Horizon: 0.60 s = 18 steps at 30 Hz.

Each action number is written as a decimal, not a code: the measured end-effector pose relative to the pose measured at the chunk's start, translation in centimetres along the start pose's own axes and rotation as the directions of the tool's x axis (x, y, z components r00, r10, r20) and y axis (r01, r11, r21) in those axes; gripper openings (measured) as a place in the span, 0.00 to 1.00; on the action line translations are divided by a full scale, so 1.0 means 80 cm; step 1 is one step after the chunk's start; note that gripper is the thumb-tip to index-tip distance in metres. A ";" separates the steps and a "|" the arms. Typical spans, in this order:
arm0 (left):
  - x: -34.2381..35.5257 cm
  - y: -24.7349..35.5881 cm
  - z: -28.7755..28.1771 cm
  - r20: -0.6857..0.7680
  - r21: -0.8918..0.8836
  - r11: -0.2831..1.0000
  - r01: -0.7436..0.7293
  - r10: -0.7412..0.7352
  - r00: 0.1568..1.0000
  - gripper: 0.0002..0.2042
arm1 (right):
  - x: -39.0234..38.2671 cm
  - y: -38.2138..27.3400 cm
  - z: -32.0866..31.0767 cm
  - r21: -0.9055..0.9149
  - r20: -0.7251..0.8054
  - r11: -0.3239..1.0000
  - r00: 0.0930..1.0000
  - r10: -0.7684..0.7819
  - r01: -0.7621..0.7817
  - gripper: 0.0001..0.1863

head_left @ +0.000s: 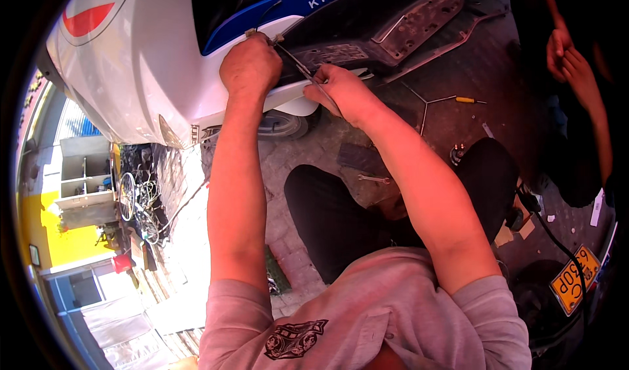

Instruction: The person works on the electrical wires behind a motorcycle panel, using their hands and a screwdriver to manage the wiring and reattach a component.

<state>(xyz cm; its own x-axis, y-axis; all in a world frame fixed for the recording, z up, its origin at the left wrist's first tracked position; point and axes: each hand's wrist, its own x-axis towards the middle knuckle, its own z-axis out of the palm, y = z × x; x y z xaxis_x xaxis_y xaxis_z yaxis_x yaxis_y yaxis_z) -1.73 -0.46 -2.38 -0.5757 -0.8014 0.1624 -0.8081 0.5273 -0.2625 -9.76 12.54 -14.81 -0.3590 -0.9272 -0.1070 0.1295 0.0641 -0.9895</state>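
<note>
Left hand [252, 67] up against the scooter's white side panel [171, 65], fingers curled in toward the palm; tips partly hidden, so I cannot tell what, if anything, they grip. A small tan clip [250, 34] shows just beyond those fingers, and a thin dark wire [267, 16] bends upward past them. Right hand [344, 95] lower and to the right, fingers nearly closed, pinching a long thin piece [296, 60], cord or rod, cannot tell which; it slants from beside the left fingers down through the right ones. Dark footboard [400, 32] above and right of the right fingers; wheel [288, 125] below and left of them. On the ground, right of the right fingers: a three-armed wrench [425, 102], a yellow-handled screwdriver [466, 100] near it. Below those fingers, a flat dark piece [359, 155] and a small open-ended wrench [374, 178]. Another person's hands [571, 62] well apart, far right.
</note>
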 end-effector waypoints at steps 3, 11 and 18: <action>0.000 0.000 -0.001 0.017 0.006 1.000 0.009 -0.009 1.000 0.14 | 0.004 0.007 0.000 0.350 0.147 0.933 0.989 0.034 -0.085 0.13; -0.001 0.001 0.001 -0.002 0.005 1.000 -0.001 0.001 1.000 0.14 | 0.004 0.007 -0.008 0.338 0.166 0.936 0.985 0.047 -0.102 0.14; -0.002 0.001 0.000 -0.002 -0.013 0.999 0.030 -0.030 1.000 0.13 | -0.023 -0.043 -0.004 -0.425 -0.108 0.904 0.994 -0.001 -0.045 0.22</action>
<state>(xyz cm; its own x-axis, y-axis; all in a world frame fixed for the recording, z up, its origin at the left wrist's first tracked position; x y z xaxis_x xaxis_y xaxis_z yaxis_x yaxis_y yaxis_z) -1.67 -0.30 -2.44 -0.5514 -0.8162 0.1724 -0.8266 0.5067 -0.2450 -9.89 14.13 -11.24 -0.4568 -0.8820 -0.1158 -0.2591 0.2565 -0.9312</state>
